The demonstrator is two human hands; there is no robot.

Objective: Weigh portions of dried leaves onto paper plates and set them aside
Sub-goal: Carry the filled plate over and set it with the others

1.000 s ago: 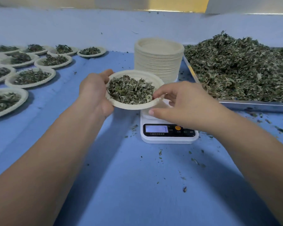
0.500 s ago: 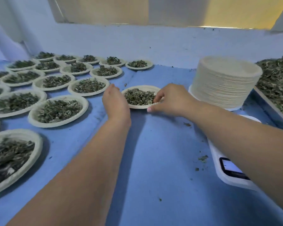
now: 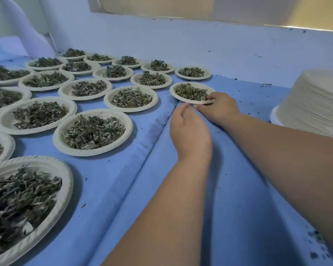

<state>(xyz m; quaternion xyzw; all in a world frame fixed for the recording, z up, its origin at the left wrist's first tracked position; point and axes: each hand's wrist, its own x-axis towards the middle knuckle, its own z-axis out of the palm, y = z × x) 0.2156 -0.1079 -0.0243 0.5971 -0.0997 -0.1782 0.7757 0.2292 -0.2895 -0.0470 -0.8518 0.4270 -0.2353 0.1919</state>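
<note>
A white paper plate (image 3: 176, 96) with a portion of dried leaves (image 3: 190, 91) lies on the blue cloth at the right end of the rows of filled plates. My right hand (image 3: 218, 108) pinches its near right rim, thumb on top. My left hand (image 3: 189, 131) hovers just in front of the plate, fingers loosely curled, off the rim and holding nothing.
Several filled paper plates (image 3: 92, 132) cover the left half of the cloth. A tall stack of empty plates (image 3: 313, 104) stands at the right edge. A fold in the blue cloth (image 3: 154, 143) runs toward me. Leaf crumbs lie scattered at the right.
Both hands carried the filled plate from the scale leftward and set it down at the end of the rows. My left hand has come off the rim. The scale and leaf tray left the view.
</note>
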